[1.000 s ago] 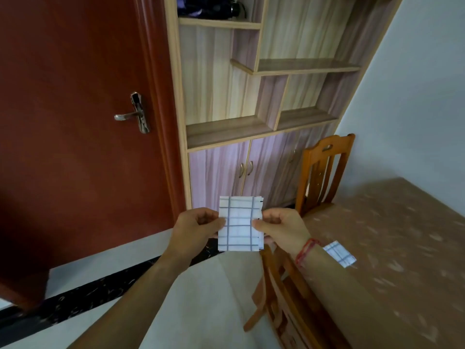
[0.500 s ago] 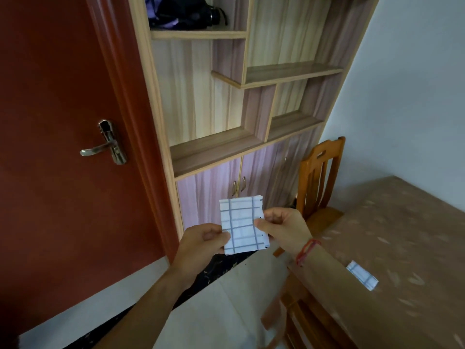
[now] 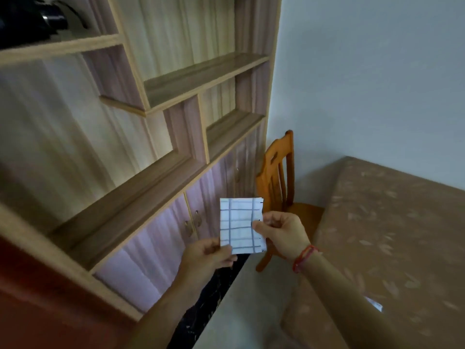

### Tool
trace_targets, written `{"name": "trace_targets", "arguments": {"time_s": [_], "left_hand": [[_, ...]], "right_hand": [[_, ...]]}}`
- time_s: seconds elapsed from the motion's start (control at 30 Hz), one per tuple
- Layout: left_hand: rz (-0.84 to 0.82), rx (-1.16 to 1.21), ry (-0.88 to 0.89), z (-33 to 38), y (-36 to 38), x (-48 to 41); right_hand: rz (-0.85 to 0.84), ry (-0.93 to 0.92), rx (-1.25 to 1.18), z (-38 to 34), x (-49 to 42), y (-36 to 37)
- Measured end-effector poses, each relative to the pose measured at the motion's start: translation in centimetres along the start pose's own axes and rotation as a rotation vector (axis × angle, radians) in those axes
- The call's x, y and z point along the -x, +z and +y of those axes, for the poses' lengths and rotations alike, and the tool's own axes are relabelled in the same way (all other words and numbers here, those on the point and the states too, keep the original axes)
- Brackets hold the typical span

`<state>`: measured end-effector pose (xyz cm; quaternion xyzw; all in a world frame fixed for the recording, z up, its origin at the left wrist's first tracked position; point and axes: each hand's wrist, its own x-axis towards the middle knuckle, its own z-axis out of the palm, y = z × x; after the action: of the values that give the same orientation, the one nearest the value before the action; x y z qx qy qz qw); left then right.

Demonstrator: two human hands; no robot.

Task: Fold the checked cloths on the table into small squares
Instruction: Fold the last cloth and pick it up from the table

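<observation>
A small folded white cloth with grey checks (image 3: 237, 222) is held upright in the air, in front of the cupboard. My left hand (image 3: 206, 258) pinches its lower left corner. My right hand (image 3: 281, 234), with a red thread around the wrist, pinches its right edge. A second folded checked cloth (image 3: 374, 303) lies on the brown table (image 3: 392, 222), mostly hidden behind my right forearm.
A wooden shelf unit with pink cupboard doors (image 3: 161, 250) fills the left. An orange wooden chair (image 3: 276, 182) stands between the unit and the table. A dark object (image 3: 32, 18) sits on the top shelf. The wall is at the right.
The view has swung to the right, so the red door has left the frame. The held cloth stays in both hands, and my left hand has slid to its lower corner.
</observation>
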<state>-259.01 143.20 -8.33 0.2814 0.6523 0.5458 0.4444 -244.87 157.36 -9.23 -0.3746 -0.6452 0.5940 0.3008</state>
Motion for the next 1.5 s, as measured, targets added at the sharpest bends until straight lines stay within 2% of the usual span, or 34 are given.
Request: {"name": "trace_targets", "arguments": {"time_s": [0.17, 0.33, 0.53, 0.67, 0.9, 1.07, 1.17, 1.33, 1.5], "left_hand": [[-0.092, 0.085, -0.063, 1.3, 5.0, -7.6], [-0.309, 0.144, -0.096, 2.6, 11.9, -12.2], [-0.413, 0.141, -0.108, 3.2, 19.4, -15.3], [-0.475, 0.096, -0.095, 4.2, 23.2, -18.8], [-0.673, -0.094, -0.042, 4.7, 29.2, -27.9], [-0.797, -0.219, -0.034, 4.3, 32.3, -33.4], [-0.799, -0.198, -0.085, 3.9, 33.8, -35.6], [-0.753, -0.193, -0.224, 2.1, 36.5, -37.8], [-0.669, -0.222, -0.267, 0.2, 40.0, -40.5]], "right_hand": [[0.252, 0.052, -0.016, 0.6, -4.1, -5.0], [0.531, 0.118, -0.106, 1.2, -4.3, -11.3], [0.739, 0.168, -0.32, 1.9, -3.3, -16.5], [0.792, 0.207, -0.429, 2.8, -3.6, -19.1], [0.932, 0.273, -0.456, 4.6, -7.2, -23.5], [1.053, 0.385, -0.29, 5.5, -10.4, -27.1], [1.08, 0.441, -0.127, 6.4, -12.1, -29.0], [1.147, 0.482, -0.111, 8.1, -14.6, -31.8], [1.129, 0.548, -0.019, 11.4, -17.0, -35.0]]}}
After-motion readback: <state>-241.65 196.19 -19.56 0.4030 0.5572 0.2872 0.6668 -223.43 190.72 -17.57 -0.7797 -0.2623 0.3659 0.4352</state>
